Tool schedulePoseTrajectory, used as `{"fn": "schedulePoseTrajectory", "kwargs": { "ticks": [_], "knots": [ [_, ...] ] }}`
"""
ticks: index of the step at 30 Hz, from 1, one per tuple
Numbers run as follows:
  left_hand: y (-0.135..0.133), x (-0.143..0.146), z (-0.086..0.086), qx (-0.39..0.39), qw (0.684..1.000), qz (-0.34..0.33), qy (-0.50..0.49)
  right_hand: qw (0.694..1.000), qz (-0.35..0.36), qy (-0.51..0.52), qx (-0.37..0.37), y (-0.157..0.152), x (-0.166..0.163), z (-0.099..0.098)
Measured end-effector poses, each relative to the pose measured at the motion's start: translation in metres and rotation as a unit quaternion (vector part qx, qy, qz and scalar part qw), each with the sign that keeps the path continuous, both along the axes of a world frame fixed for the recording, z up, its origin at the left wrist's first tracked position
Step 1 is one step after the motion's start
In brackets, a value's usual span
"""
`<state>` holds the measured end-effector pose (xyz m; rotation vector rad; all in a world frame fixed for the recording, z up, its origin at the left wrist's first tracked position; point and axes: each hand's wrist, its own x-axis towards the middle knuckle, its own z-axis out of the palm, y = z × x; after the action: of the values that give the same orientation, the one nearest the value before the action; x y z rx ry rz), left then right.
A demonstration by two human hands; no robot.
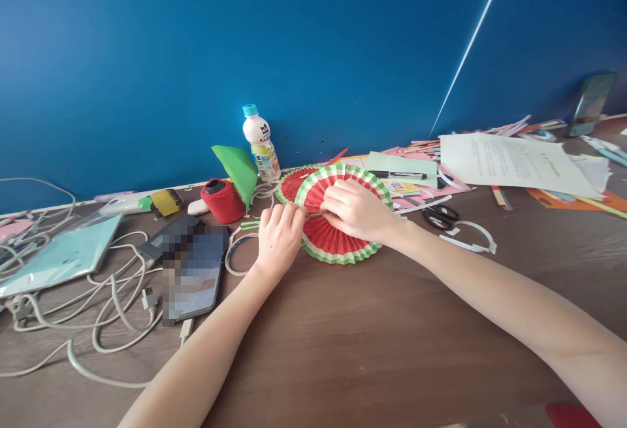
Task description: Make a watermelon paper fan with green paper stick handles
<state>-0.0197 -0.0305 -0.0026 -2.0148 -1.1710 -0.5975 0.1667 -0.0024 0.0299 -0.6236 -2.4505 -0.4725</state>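
A round pleated paper fan (337, 245), red with a white and green rim like a watermelon slice, lies on the brown table (372, 343). My right hand (357, 209) rests on top of it with fingers curled, pressing the folds. My left hand (279, 235) is at the fan's left edge, fingers pinched on the gap where the pleats meet, next to a thin green strip (249, 224). A second similar fan (292, 183) peeks out behind the first.
A phone (196, 271) and white cables (98, 310) lie left. Behind stand a drink bottle (262, 144), a red thread spool (223, 200) and green folded paper (239, 170). Black scissors (439, 217), a marker (396, 175), printed sheets (509, 163) and coloured paper scraps lie right.
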Motion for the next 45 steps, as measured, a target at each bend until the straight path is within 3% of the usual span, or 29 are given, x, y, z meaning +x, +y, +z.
{"fn": "schedulePoseTrajectory", "kwargs": {
  "ticks": [4,8,16,19,23,26,31,39,45],
  "knots": [
    [0.002,-0.002,-0.002,0.019,1.000,-0.011,0.003,1.000,0.011,0.019,-0.011,0.002,0.001,-0.001],
    [0.004,-0.005,-0.004,0.030,1.000,0.004,-0.002,0.993,0.009,0.120,-0.009,0.004,0.005,0.002],
    [0.011,-0.011,-0.007,0.003,0.998,0.035,-0.051,0.936,-0.081,0.341,-0.037,0.019,0.016,-0.004],
    [0.010,-0.012,-0.005,0.024,0.997,0.050,-0.056,0.874,-0.120,0.456,-0.118,0.033,0.024,-0.014],
    [0.010,-0.011,0.001,0.012,0.993,0.069,-0.099,0.724,-0.145,0.598,-0.312,0.049,0.032,-0.031],
    [0.014,-0.011,0.006,0.002,0.989,0.072,-0.128,0.704,-0.123,0.599,-0.362,0.053,0.027,-0.042],
    [0.028,-0.001,0.020,-0.010,0.974,0.084,-0.208,0.699,-0.054,0.547,-0.458,0.040,-0.002,-0.049],
    [0.035,0.047,0.048,-0.096,0.904,0.092,-0.407,0.672,0.105,0.433,-0.591,-0.006,-0.042,-0.045],
    [0.036,0.059,0.048,-0.155,0.844,0.052,-0.510,0.639,0.140,0.423,-0.627,-0.007,-0.044,-0.049]
  ]
}}
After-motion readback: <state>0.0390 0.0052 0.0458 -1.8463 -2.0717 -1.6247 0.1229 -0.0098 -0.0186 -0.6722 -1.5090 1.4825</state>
